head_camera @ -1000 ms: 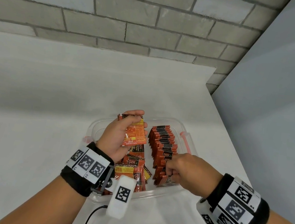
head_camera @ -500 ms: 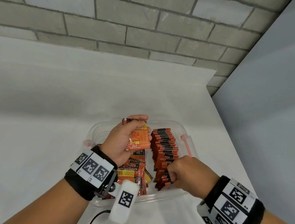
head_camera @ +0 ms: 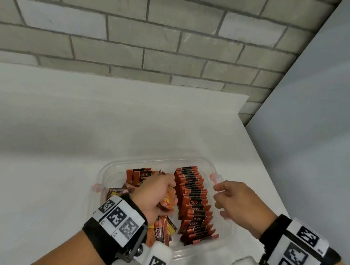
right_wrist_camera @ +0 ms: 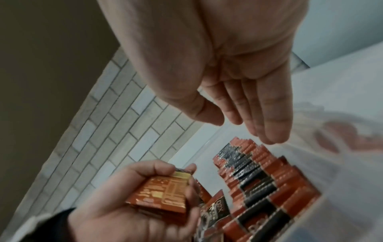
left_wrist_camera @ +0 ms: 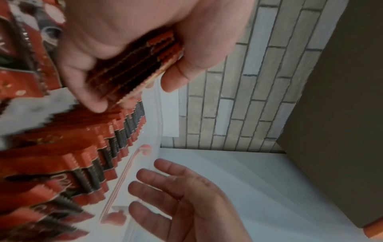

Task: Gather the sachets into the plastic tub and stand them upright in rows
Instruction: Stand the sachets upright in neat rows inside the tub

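Along the right side of the tub, a row of sachets stands on edge, leaning like tiles from the far wall toward the near one. The row shows again in the left wrist view and the right wrist view. On the tub's left side, loose sachets lie flat and jumbled, some under the left wrist.

The left hand is over the tub's middle, just left of the row, fingers and thumb curled round a small stack of sachets held together; the orange back of the outermost one faces up in the right wrist view.

The right hand hangs over the tub's right rim, beside the row and not touching it. Its fingers are straight and slightly parted, the palm bare, holding nothing. A pink clip on the right rim sits just beyond its fingertips.

The clear tub rests on a white desk, near the front edge. Both wrists wear black bands with black-and-white square markers. A grey brick wall rises behind the desk, and a plain grey panel stands to the right.
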`<state>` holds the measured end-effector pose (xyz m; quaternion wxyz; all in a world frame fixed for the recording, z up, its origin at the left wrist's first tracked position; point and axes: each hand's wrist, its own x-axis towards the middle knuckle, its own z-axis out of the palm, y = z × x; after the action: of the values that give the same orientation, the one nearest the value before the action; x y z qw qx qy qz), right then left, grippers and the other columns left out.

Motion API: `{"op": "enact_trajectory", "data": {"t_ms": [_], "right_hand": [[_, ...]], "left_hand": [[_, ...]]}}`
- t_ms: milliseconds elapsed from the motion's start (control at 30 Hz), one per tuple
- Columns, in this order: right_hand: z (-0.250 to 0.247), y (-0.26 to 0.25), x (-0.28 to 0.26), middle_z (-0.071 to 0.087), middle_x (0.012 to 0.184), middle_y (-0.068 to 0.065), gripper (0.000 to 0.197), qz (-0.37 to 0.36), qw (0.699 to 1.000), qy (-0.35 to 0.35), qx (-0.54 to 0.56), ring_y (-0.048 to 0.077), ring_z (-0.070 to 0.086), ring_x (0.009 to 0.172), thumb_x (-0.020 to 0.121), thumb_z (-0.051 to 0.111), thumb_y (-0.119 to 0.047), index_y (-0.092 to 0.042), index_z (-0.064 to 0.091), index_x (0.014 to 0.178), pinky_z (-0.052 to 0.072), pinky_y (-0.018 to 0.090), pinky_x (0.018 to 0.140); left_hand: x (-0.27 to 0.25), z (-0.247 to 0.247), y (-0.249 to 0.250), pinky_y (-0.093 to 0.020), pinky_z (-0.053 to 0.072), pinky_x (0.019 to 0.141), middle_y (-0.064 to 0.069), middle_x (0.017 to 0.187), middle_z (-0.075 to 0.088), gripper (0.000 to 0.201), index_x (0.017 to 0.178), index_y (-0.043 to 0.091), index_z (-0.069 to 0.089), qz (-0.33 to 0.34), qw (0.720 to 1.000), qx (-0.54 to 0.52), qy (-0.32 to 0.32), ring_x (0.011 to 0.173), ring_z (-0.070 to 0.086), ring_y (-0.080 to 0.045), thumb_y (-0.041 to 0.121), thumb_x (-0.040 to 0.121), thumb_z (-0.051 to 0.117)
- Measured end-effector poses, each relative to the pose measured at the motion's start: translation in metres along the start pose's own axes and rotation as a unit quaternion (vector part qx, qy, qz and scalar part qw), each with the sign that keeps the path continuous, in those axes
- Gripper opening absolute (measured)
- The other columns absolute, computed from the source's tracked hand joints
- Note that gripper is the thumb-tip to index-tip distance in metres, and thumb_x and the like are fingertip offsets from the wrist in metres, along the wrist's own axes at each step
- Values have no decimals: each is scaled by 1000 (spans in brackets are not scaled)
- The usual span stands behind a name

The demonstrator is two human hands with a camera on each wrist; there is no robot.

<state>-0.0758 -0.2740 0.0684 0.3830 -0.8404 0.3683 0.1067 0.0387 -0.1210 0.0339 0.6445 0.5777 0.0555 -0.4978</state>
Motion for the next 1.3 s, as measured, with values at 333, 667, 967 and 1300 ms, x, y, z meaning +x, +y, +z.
{"op": "enact_trajectory", "data": {"t_ms": [333,667,967,1300], "right_hand": [[17,-18,-2,56,130,9,38,41,999,-2,-19,18,55,105,94,47,-18,-2,51,129,44,30,96],[21,-15,1,53,109,-2,45,60,997,-16,35,14,57,100,92,52,-19,-9,46,136,48,31,94],[23,-16,3,49,138,7,53,78,993,-30,81,19,52,113,91,52,-17,-6,38,141,44,35,102],[27,-20,6,53,112,2,59,71,989,-35,121,9,49,90,93,46,-9,-5,24,147,39,23,85]], "left_hand": [[7,17,-17,-39,50,77,-15,89,61,19,98,6,54,-74,997,37,7,75,60,-27,0,91,38],[7,13,-18,-44,51,77,-19,95,62,18,103,2,54,-100,994,-23,-23,84,62,-32,1,92,39],[4,12,-13,-43,48,72,-17,76,59,16,86,1,55,-116,989,-78,-42,74,58,-30,-2,91,40],[15,12,-18,-42,48,80,-17,80,59,13,86,1,54,-87,988,-124,-2,74,58,-30,-2,89,41]]}}
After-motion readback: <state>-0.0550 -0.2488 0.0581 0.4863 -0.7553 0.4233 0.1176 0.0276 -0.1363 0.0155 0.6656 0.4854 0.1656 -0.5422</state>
